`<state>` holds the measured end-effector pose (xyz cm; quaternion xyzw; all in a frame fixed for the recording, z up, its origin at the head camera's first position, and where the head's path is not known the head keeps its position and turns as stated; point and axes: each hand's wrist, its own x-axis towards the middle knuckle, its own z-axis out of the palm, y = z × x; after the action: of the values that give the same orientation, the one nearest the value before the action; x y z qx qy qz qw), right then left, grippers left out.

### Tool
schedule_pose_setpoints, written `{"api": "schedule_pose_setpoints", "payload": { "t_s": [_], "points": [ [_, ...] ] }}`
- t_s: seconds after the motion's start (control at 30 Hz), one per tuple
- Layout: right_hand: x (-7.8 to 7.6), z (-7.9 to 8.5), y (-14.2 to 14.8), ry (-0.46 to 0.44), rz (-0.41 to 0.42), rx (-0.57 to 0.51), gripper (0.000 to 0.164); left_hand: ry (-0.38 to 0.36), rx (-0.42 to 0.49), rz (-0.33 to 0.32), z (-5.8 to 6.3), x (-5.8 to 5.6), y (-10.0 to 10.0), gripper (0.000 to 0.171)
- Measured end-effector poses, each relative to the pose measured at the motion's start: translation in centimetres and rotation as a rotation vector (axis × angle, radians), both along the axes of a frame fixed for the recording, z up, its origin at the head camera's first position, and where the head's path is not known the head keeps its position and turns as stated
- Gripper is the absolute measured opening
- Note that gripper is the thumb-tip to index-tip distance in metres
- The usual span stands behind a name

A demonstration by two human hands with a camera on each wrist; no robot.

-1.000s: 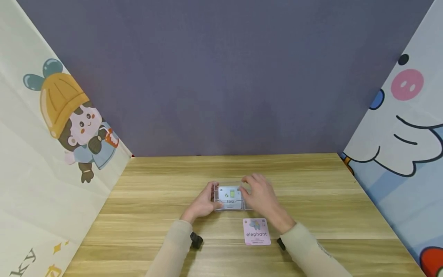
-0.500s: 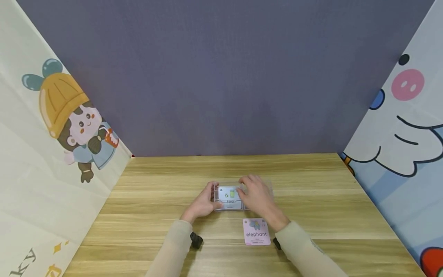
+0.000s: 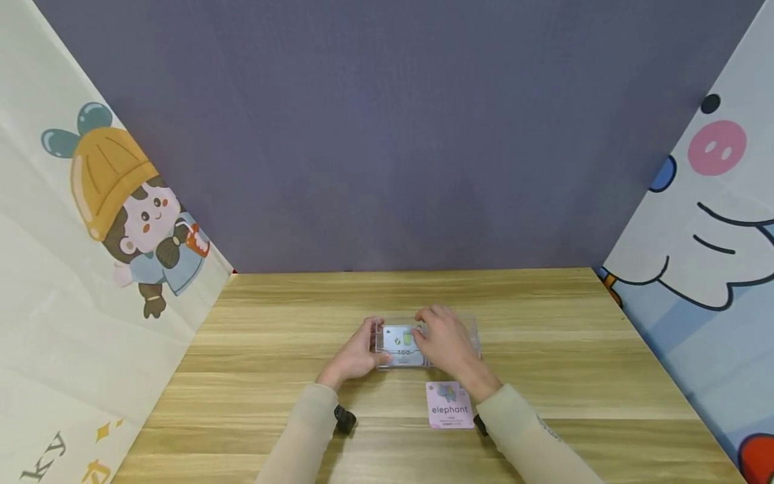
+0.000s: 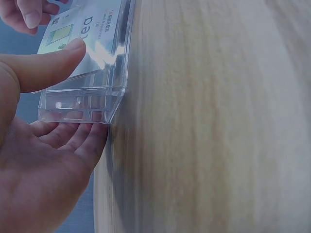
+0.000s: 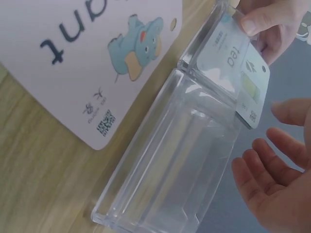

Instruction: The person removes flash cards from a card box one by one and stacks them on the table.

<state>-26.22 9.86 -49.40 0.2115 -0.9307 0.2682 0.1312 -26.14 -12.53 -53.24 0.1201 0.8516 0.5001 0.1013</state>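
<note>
Left hand [image 3: 355, 355] grips a clear box [image 4: 63, 99] by its left end, thumb over the front; slackening there could let the box slip. Between the hands, the left compartment [image 5: 194, 58] holds the tea card [image 3: 399, 337], which an uneven pull could bend. Right hand [image 3: 446, 341], fingers parted, holding nothing, hovers beside that card, before the right compartment [image 5: 165, 179]. Below it, the sleeve [image 3: 532, 430] could brush the elephant card [image 3: 450, 411].

A purplish backdrop [image 3: 387, 134] separates a cream sheet [image 3: 54, 282] from a bluish sheet [image 3: 683, 336].
</note>
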Motion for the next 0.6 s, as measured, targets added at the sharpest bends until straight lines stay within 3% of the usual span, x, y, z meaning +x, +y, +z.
{"api": "schedule_pose_setpoints", "payload": {
  "t_s": [0.6],
  "points": [
    [0.12,-0.46,-0.34,-0.006,0.016,0.068,0.023,-0.002,0.004,-0.011,-0.15,-0.10,-0.04,0.082]
  ]
}}
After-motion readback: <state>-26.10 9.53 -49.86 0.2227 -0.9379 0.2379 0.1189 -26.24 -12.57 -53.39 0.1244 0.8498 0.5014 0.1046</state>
